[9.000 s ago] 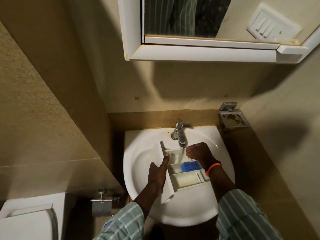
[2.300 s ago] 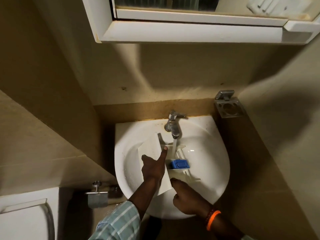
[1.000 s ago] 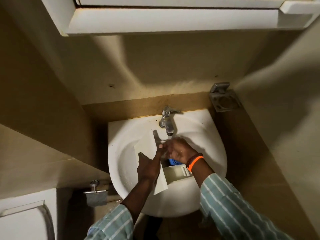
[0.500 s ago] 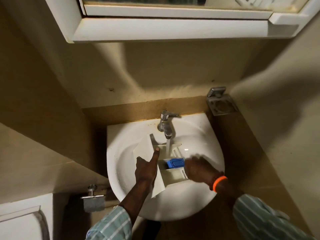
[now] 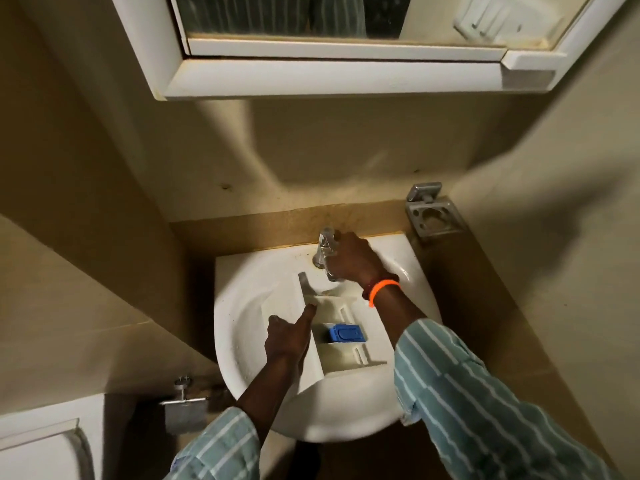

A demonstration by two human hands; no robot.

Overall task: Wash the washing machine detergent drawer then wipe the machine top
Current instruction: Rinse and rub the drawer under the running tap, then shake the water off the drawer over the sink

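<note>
The white detergent drawer (image 5: 341,358) lies in the white basin (image 5: 242,292), its front panel to the left and a blue insert (image 5: 344,332) in its middle compartment. My left hand (image 5: 289,336) holds the drawer by the front panel, thumb laid along the panel's inner edge. My right hand (image 5: 353,259), with an orange band at the wrist, grips the chrome tap (image 5: 325,249) at the back of the basin. No water stream shows under the spout.
A white mirror cabinet (image 5: 332,77) hangs above the basin. A metal holder (image 5: 433,214) is fixed to the wall at the right. A toilet cistern (image 5: 38,445) and a metal wall fitting (image 5: 185,403) stand at the lower left. Beige walls close in on both sides.
My right hand left the drawer's right side and went up to the tap, which it now grips. The water stream seen half a second ago is gone. My left hand stayed on the panel.
</note>
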